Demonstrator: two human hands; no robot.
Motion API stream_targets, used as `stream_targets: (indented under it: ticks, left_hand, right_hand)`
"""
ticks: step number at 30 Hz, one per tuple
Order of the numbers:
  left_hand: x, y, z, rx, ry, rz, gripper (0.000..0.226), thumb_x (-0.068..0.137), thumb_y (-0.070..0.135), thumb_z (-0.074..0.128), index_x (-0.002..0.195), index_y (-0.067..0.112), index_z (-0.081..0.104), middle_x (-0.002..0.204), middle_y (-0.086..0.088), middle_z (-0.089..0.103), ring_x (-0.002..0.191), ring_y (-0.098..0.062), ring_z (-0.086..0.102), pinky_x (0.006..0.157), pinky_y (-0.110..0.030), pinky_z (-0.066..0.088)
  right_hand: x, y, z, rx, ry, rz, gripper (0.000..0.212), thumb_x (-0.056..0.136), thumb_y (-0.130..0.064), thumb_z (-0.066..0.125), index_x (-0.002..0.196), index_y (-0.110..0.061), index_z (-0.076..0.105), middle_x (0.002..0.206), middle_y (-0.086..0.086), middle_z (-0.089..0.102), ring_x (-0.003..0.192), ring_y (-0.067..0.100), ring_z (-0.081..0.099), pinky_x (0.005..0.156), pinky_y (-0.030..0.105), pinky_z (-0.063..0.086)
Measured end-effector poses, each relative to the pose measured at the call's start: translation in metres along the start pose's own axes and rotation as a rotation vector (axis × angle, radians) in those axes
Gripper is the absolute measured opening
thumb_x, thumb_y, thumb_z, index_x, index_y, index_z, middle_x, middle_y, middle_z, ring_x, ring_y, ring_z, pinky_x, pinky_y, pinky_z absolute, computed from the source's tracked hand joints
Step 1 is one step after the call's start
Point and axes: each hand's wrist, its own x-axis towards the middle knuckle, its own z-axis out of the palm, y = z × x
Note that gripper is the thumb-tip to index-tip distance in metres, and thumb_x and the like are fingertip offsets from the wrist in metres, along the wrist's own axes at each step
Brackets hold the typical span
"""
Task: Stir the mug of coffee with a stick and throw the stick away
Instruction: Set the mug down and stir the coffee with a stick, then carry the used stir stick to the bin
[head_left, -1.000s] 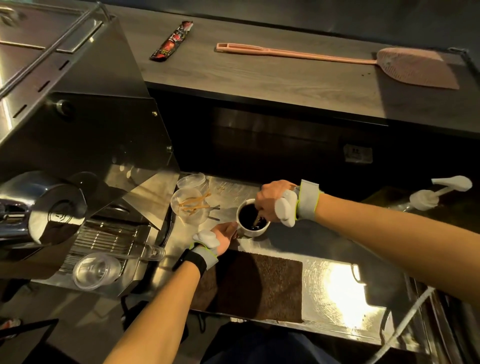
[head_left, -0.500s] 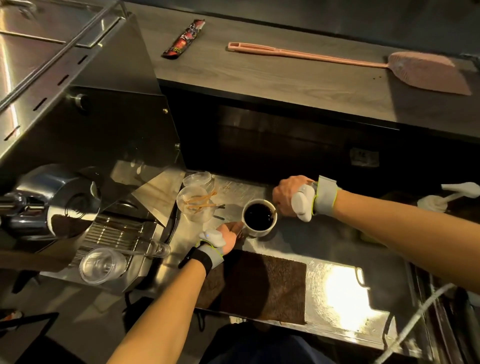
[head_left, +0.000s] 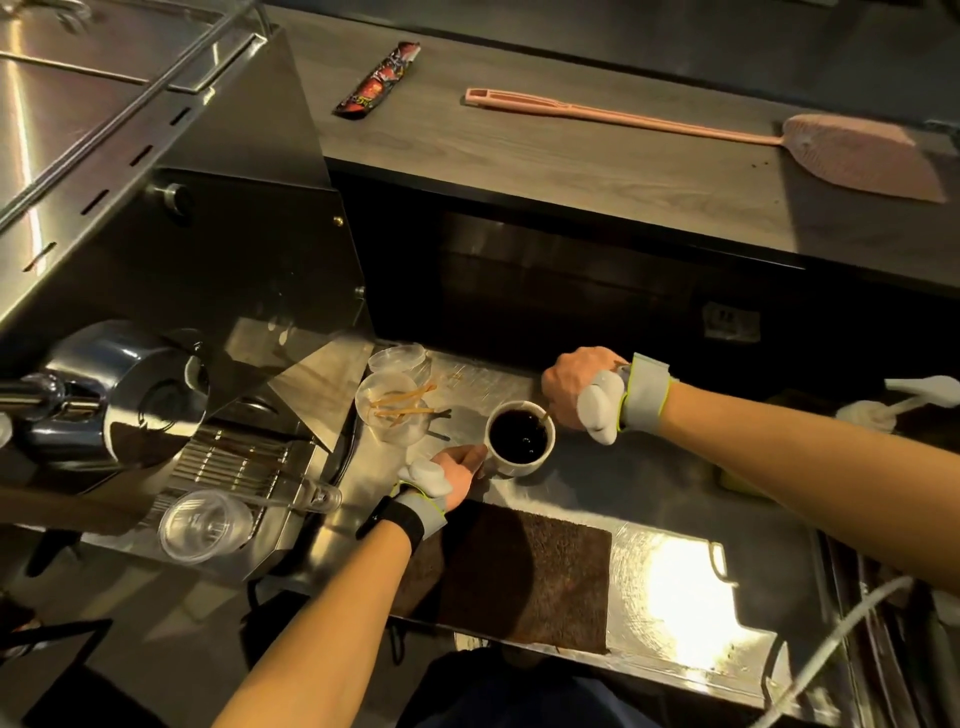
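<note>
- Head view: white mug (head_left: 521, 439) of dark coffee upright on steel counter (head_left: 654, 499), just beyond brown mat (head_left: 524, 577).
- Left hand (head_left: 460, 470) against mug's near-left side, grip closed on its handle area.
- Right hand (head_left: 579, 387) just right of mug, grip closed on stick (head_left: 543, 417), whose visible end slants over the mug's right rim.
- Clear cup (head_left: 392, 413) holding spare sticks left of mug.
- Pink fly swatter (head_left: 727, 136) and red sachet (head_left: 376, 81) well apart on wooden upper counter (head_left: 519, 156).
</note>
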Motion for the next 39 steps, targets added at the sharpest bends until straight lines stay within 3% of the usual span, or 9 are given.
stream_targets:
  ticks: [5, 8, 10, 13, 16, 18, 22, 31, 39]
  left_hand:
    - [-0.011, 0.005, -0.002, 0.056, 0.028, -0.028, 0.043, 0.090, 0.041, 0.042, 0.109, 0.007, 0.059, 0.114, -0.016, 0.064, 0.107, -0.033, 0.056, 0.099, -0.040, 0.041]
    - [-0.018, 0.006, -0.001, 0.083, 0.030, -0.004, 0.032, 0.092, 0.032, 0.043, 0.107, 0.009, 0.057, 0.100, -0.014, 0.065, 0.096, -0.032, 0.058, 0.086, -0.037, 0.045]
    - [-0.019, 0.001, -0.001, 0.090, 0.032, -0.002, 0.037, 0.090, 0.034, 0.044, 0.119, 0.012, 0.051, 0.114, -0.012, 0.063, 0.103, -0.035, 0.059, 0.089, -0.039, 0.047]
    - [-0.008, -0.022, -0.004, 0.120, 0.025, -0.032, 0.052, 0.085, 0.041, 0.044, 0.130, 0.014, 0.040, 0.126, -0.018, 0.058, 0.103, -0.043, 0.059, 0.093, -0.049, 0.049]
    - [-0.042, 0.004, -0.008, 0.061, 0.055, -0.024, 0.051, 0.092, 0.028, 0.040, 0.138, 0.009, 0.031, 0.135, -0.016, 0.050, 0.104, -0.041, 0.060, 0.082, -0.033, 0.048]
    - [-0.056, 0.008, -0.007, 0.011, 0.078, -0.004, 0.040, 0.094, 0.023, 0.037, 0.131, 0.006, 0.039, 0.125, -0.012, 0.052, 0.101, -0.038, 0.060, 0.070, -0.023, 0.049]
    - [-0.075, 0.003, -0.008, -0.076, 0.149, 0.090, 0.016, 0.094, 0.020, 0.038, 0.098, 0.011, 0.050, 0.075, -0.003, 0.058, 0.058, -0.011, 0.051, 0.052, -0.016, 0.044]
    - [-0.141, -0.043, -0.046, -0.216, 0.450, 0.102, 0.021, 0.091, 0.014, 0.043, 0.077, 0.008, 0.056, 0.059, 0.000, 0.055, 0.038, 0.000, 0.048, 0.040, -0.008, 0.037]
    - [-0.211, -0.133, -0.075, -0.220, 0.728, -0.009, 0.035, 0.092, 0.020, 0.041, 0.058, 0.022, 0.049, 0.056, 0.000, 0.049, 0.053, -0.014, 0.043, 0.060, -0.030, 0.036]
  right_hand:
    - [0.001, -0.008, 0.009, 0.127, -0.113, -0.072, 0.029, 0.093, -0.034, 0.052, 0.109, -0.017, 0.069, 0.108, 0.006, 0.070, 0.098, 0.027, 0.066, 0.076, 0.031, 0.051]
    - [0.008, -0.020, 0.008, 0.193, -0.010, -0.027, 0.027, 0.093, -0.028, 0.052, 0.104, -0.011, 0.069, 0.104, 0.009, 0.071, 0.093, 0.029, 0.068, 0.067, 0.030, 0.047]
    - [0.007, -0.020, 0.004, 0.207, 0.068, 0.044, 0.023, 0.091, -0.024, 0.054, 0.099, -0.009, 0.069, 0.101, 0.011, 0.071, 0.091, 0.030, 0.067, 0.068, 0.031, 0.047]
    - [0.001, -0.010, 0.005, 0.271, -0.016, 0.089, 0.015, 0.080, -0.018, 0.058, 0.074, -0.013, 0.071, 0.069, 0.000, 0.072, 0.073, 0.022, 0.067, 0.060, 0.024, 0.049]
    - [-0.003, -0.007, 0.016, 0.509, -0.045, 0.046, 0.035, 0.077, -0.020, 0.060, 0.047, -0.004, 0.052, 0.033, -0.011, 0.052, 0.058, 0.007, 0.063, 0.055, 0.018, 0.051]
    - [-0.012, -0.011, 0.015, 0.416, -0.020, 0.069, 0.034, 0.087, -0.028, 0.054, 0.057, -0.013, 0.060, 0.056, -0.009, 0.060, 0.069, 0.015, 0.065, 0.065, 0.024, 0.055]
    - [-0.029, -0.015, 0.014, 0.352, 0.107, 0.125, 0.026, 0.092, -0.032, 0.050, 0.096, -0.016, 0.070, 0.097, 0.006, 0.072, 0.087, 0.029, 0.069, 0.073, 0.033, 0.056]
    - [-0.082, -0.039, -0.022, 0.343, 0.295, 0.016, 0.029, 0.095, -0.036, 0.042, 0.091, -0.014, 0.060, 0.098, 0.011, 0.069, 0.085, 0.034, 0.065, 0.064, 0.031, 0.044]
    - [-0.100, -0.161, -0.046, 0.209, 0.329, -0.399, 0.022, 0.095, -0.033, 0.046, 0.096, -0.016, 0.060, 0.096, 0.010, 0.067, 0.086, 0.031, 0.063, 0.064, 0.031, 0.040]
